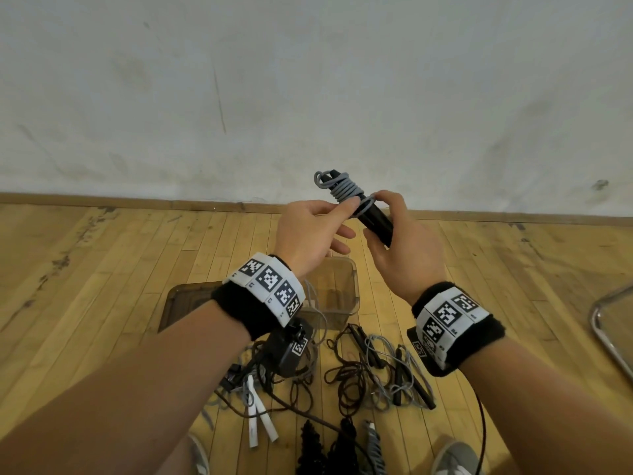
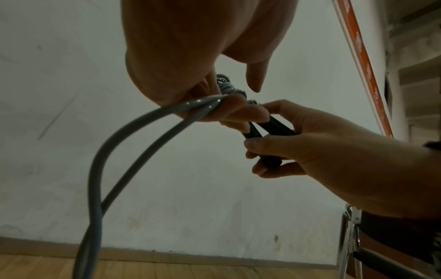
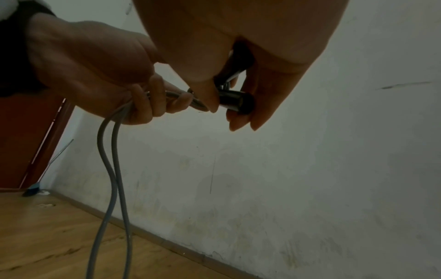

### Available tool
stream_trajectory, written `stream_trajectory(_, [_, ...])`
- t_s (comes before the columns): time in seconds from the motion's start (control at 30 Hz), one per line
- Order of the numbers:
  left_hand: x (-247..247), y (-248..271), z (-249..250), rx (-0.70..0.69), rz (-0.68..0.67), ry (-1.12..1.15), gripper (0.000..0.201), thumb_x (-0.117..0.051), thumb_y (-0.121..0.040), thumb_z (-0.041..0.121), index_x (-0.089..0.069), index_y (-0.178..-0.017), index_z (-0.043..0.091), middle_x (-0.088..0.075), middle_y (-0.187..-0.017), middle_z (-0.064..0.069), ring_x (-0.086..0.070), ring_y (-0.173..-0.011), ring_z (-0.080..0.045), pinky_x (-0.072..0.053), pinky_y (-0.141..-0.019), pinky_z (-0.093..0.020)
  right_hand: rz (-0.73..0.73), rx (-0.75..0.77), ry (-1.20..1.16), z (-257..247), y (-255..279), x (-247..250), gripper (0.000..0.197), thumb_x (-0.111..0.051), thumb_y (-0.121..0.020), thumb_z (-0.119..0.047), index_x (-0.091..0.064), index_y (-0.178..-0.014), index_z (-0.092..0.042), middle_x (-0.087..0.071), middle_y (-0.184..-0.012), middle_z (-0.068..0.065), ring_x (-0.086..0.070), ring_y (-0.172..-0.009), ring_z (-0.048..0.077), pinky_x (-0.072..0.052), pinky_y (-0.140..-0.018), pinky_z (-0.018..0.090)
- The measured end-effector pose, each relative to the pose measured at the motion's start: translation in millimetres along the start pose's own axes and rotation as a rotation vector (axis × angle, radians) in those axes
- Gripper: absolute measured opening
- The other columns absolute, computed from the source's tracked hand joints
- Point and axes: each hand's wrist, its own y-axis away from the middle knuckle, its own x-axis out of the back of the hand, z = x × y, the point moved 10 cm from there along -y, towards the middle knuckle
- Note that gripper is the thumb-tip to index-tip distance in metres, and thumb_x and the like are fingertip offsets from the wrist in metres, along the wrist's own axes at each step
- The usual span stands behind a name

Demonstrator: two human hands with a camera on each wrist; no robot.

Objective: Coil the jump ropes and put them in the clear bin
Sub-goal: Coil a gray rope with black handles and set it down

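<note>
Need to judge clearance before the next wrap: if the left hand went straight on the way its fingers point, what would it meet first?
Probably the right hand holding the black handles; the left hand points right, nearly touching already.

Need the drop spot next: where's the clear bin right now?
Head view: the clear bin stands on the wood floor directly below both hands, beyond the tangled ropes, partly hidden by the left hand.

Grey jump rope half-wound round black handles; clear bin below.

Left hand pinches grey rope; right hand grips black handles.
</note>
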Motion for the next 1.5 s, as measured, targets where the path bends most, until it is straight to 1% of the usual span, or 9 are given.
stream_trajectory(0.13, [0.8,1.3,2.1,-0.009,0.009,-0.006,0.039,-0.071,-0.088,0.057,-0.077,-0.099,0.020,-0.077,-0.075,0.001,-0.073,-0.058,-0.018,-0.044,-0.049,-0.018,-0.052,0.068,-0.084,-12.6,4.1,-8.3,0.049,-0.044,-0.103,-0.040,-0.026,-0.149,-0.037,-0.066,-0.111,-0.001,-0.062,-0.078,0.015,-0.053,-0.061,0.035])
stream_trajectory(0.27, [8.3,-0.8,-3.0,0.014,0.050,0.014,0.041,-0.072,-0.087,0.059,-0.077,-0.097,0.020,-0.077,-0.073,0.000,-0.074,-0.059,-0.019,-0.042,-0.049,-0.017,-0.103,0.115,-0.225,-22.7,11.8,-16.6,0.049,-0.032,-0.110,-0.033,-0.025,-0.158,-0.029,-0.055,-0.138,0.004,-0.056,-0.116,0.015,-0.049,-0.086,0.032])
stream_trajectory(0.47, [3.7,-5.1,-9.0,0.052,-0.033,0.120,0.031,-0.069,-0.094,0.048,-0.079,-0.100,0.019,-0.077,-0.077,-0.002,-0.067,-0.057,-0.014,-0.039,-0.049,-0.016,-0.062,0.100,-0.263,-21.3,8.4,-9.1,0.049,-0.042,-0.106,-0.030,-0.033,-0.154,-0.035,-0.058,-0.113,0.001,-0.056,-0.091,0.010,-0.046,-0.070,0.026])
stream_trajectory(0.67, [-8.3,-3.9,-6.6,0.058,-0.147,0.207,0.028,-0.058,-0.103,0.035,-0.078,-0.099,0.016,-0.075,-0.079,0.001,-0.059,-0.055,-0.011,-0.034,-0.050,-0.020,-0.324,-0.283,-0.919,-4.8,11.4,-30.5,0.065,-0.069,-0.096,-0.018,-0.036,-0.150,-0.028,-0.072,-0.114,0.007,-0.074,-0.078,0.025,-0.063,-0.070,0.037])
stream_trajectory(0.77, [-14.8,-1.0,-3.4,0.017,-0.193,0.147,0.031,-0.052,-0.106,0.037,-0.078,-0.102,0.020,-0.075,-0.087,0.001,-0.059,-0.064,-0.010,-0.041,-0.056,-0.021,-0.365,-0.298,-1.008,-7.2,13.2,-33.5,0.059,-0.070,-0.094,-0.013,-0.046,-0.147,-0.020,-0.073,-0.115,0.010,-0.076,-0.086,0.026,-0.063,-0.069,0.036])
stream_trajectory(0.93, [-17.4,-1.9,-3.0,0.011,-0.189,0.158,0.027,-0.052,-0.107,0.034,-0.072,-0.105,0.016,-0.071,-0.072,0.003,-0.063,-0.060,-0.009,-0.051,-0.059,-0.020,-0.286,-0.257,-0.950,-2.9,8.6,-26.1,0.056,-0.074,-0.092,-0.013,-0.052,-0.143,-0.020,-0.075,-0.112,0.007,-0.077,-0.081,0.028,-0.063,-0.071,0.034])
stream_trajectory(1.13, [-6.0,-4.2,-21.3,0.124,-0.103,0.032,0.033,-0.062,-0.098,0.051,-0.071,-0.105,0.020,-0.077,-0.085,-0.003,-0.074,-0.066,-0.014,-0.051,-0.058,-0.023,-0.175,-0.209,-0.677,12.0,6.3,-16.0,0.067,-0.075,-0.091,-0.012,-0.046,-0.149,-0.028,-0.069,-0.123,-0.004,-0.077,-0.075,0.015,-0.063,-0.077,0.037])
stream_trajectory(1.33, [1.1,-6.1,-16.6,0.075,-0.028,0.060,0.019,-0.076,-0.092,0.029,-0.071,-0.104,0.015,-0.076,-0.081,-0.002,-0.068,-0.058,-0.008,-0.051,-0.056,-0.018,-0.105,-0.130,-0.374,14.5,2.4,-13.2,0.068,-0.073,-0.093,-0.022,-0.040,-0.151,-0.034,-0.068,-0.121,-0.007,-0.073,-0.066,0.005,-0.063,-0.075,0.039])
stream_trajectory(1.5, [-4.3,-2.1,-11.2,0.062,-0.045,0.152,0.019,-0.071,-0.096,0.028,-0.075,-0.110,0.015,-0.080,-0.089,-0.002,-0.071,-0.065,-0.008,-0.053,-0.060,-0.018,-0.070,-0.100,-0.238,14.9,-0.7,-9.2,0.070,-0.070,-0.094,-0.023,-0.033,-0.152,-0.039,-0.070,-0.121,-0.003,-0.073,-0.080,0.015,-0.062,-0.075,0.042])
